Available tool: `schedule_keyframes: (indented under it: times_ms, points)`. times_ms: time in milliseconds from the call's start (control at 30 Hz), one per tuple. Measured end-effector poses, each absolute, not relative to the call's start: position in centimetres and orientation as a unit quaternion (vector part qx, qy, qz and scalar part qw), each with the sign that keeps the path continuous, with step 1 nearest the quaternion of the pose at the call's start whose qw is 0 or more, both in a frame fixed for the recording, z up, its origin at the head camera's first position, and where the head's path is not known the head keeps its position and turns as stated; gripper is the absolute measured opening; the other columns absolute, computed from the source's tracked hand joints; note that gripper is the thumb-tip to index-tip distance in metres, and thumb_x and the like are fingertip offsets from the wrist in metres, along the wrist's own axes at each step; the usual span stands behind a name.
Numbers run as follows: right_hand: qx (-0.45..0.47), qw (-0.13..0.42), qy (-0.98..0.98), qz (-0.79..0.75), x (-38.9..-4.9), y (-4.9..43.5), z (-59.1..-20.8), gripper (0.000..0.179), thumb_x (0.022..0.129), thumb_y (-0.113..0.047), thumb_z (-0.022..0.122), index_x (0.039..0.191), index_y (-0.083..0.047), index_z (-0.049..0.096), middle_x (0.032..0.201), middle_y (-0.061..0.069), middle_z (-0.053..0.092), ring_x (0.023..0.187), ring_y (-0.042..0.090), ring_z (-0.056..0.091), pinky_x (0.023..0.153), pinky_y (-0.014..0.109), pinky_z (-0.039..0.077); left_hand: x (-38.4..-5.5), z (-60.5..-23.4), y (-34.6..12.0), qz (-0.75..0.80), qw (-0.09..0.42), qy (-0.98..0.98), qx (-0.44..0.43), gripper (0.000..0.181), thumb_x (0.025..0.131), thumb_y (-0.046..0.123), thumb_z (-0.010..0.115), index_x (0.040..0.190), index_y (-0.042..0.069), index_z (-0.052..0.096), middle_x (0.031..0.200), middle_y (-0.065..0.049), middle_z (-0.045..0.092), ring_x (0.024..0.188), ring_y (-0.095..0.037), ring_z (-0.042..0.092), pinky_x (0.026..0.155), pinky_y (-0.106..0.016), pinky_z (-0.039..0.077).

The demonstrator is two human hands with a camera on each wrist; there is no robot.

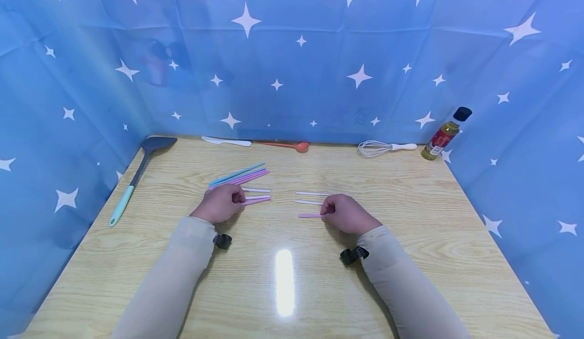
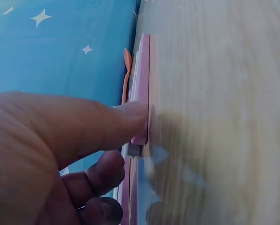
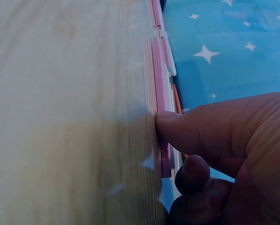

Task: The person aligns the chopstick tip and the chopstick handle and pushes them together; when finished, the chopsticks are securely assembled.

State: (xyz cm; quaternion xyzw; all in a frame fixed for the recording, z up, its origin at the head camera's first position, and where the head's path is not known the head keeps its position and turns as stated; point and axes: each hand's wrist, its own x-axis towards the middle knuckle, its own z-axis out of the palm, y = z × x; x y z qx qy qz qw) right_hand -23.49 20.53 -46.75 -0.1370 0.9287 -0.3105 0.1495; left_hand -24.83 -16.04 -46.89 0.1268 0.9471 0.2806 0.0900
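Observation:
My left hand point(image 1: 223, 203) pinches a thin pink stick point(image 1: 258, 200) low over the table; in the left wrist view the thumb lies across the pink stick point(image 2: 143, 70). A white stick point(image 1: 256, 190) lies just behind it. Opposite, my right hand point(image 1: 343, 214) grips another pink stick point(image 1: 309, 215) near its right end. The right wrist view shows the thumb on that pink stick point(image 3: 159, 84). Two white sticks, the nearer white stick point(image 1: 307, 202) among them, lie behind it. Beyond my left hand is a bunch of blue, purple and pink sticks point(image 1: 244, 175).
Along the back lie a white knife point(image 1: 226, 142), an orange-red spoon point(image 1: 301, 147) and a whisk point(image 1: 375, 148). A bottle point(image 1: 443, 137) stands at the back right. A turner point(image 1: 137, 174) with a mint handle lies at the left edge. Blue starred cloth point(image 1: 292, 75) surrounds the table.

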Motion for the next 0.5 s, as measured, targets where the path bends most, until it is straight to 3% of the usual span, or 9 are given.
schedule_keyframes:
  times_ms: [167, 500]
  points:
    - [-0.144, 0.144, 0.933, -0.297, -23.5, 20.5, -46.8, 0.012, 0.097, -0.008, 0.071, 0.086, -0.013, 0.071, 0.084, 0.001, 0.063, 0.073, 0.018, 0.055, 0.068, 0.033, 0.047, -24.9, -47.1, -16.0, 0.272, 0.098, 0.949, 0.124, 0.006, 0.096, 0.013, 0.075, 0.093, 0.015, 0.07, 0.087, 0.001, 0.063, 0.082, -0.02, 0.055, 0.091, -0.049, 0.039]
    - [-0.17, 0.095, 0.908, -0.37, -23.4, 20.0, -46.5, 0.006, 0.105, -0.012, 0.065, 0.099, -0.012, 0.065, 0.086, 0.002, 0.059, 0.076, 0.018, 0.054, 0.069, 0.032, 0.046, -24.8, -46.9, -15.0, 0.355, 0.08, 0.918, 0.157, 0.004, 0.101, 0.013, 0.067, 0.097, 0.011, 0.069, 0.091, -0.003, 0.065, 0.076, -0.018, 0.053, 0.071, -0.033, 0.046]
